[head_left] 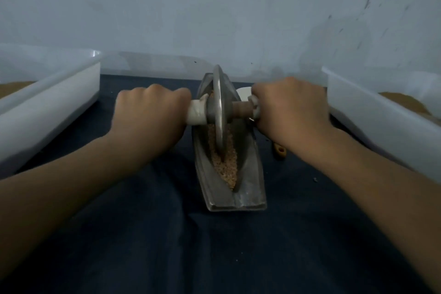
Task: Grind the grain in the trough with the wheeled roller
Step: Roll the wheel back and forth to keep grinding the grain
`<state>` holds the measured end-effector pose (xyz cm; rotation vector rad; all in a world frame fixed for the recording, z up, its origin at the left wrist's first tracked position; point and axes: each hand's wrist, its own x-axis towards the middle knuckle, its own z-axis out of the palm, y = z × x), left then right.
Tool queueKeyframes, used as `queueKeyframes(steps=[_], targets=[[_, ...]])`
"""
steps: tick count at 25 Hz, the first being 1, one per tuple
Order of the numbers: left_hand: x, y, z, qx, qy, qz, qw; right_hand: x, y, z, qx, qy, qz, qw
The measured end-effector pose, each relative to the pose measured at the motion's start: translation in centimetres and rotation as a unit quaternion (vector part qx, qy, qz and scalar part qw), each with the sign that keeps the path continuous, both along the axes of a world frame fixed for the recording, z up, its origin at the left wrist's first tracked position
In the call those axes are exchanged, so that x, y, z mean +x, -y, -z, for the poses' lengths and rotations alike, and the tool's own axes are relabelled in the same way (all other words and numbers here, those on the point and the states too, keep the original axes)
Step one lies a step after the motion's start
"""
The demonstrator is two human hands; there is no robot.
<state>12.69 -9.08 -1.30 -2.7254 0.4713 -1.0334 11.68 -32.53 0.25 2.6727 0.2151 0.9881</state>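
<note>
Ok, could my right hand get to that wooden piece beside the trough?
Probably, but not while busy: the right hand grips the roller handle. The wooden piece lies on the cloth just below that wrist, right of the trough, with nothing lying between.

Wheeled roller (220, 107) in trough (248, 174), bins left (50, 102), right (381, 122)

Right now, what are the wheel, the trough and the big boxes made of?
Wheel: probably metal, dull grey with a faint sheen on its thin disc. Trough: likely metal too, matte grey with scuffed pale patches. Left box and right box: whitish plastic, it seems, smooth and half see-through at the rims.
</note>
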Motion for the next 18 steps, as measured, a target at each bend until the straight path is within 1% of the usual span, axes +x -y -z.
queueKeyframes(steps=[1, 3, 5, 7, 10, 12, 13, 16, 18], targets=[[1.6, 0.6, -0.2, -0.005, 0.009, -0.009, 1.0, 1.6, -0.5, 0.1, 0.024, -0.017, 0.011, 1.0], [3.8, 1.8, -1.2, 0.001, 0.0, -0.021, 1.0, 3.7, -0.9, 0.0, 0.075, -0.062, 0.037, 0.995], [3.9, 2.3, -2.0, 0.019, -0.008, -0.022, 1.0, 3.5, -0.6, 0.2, 0.097, -0.074, 0.043, 0.992], [2.0, 1.7, -1.8, 0.039, -0.005, -0.02, 0.999, 1.4, 0.0, 0.5, 0.083, -0.074, 0.026, 0.993], [-2.0, -0.2, -1.2, 0.067, 0.034, 0.009, 0.997, -3.1, 1.2, 0.2, 0.023, -0.023, -0.026, 0.999], [-3.1, -1.1, -1.2, 0.05, 0.033, 0.041, 0.997, -4.7, 1.6, 0.0, 0.017, -0.011, -0.052, 0.998], [-2.9, -1.2, -1.1, 0.043, 0.032, 0.045, 0.998, -4.6, 1.6, 0.1, 0.014, -0.02, -0.046, 0.999], [-0.2, 0.0, -0.7, 0.047, 0.007, -0.018, 0.999, -0.8, 0.5, 0.1, 0.02, -0.047, 0.018, 0.999], [3.0, 1.3, -0.8, 0.026, 0.004, -0.022, 0.999, 2.7, -0.4, -0.3, 0.052, -0.069, 0.031, 0.996]])
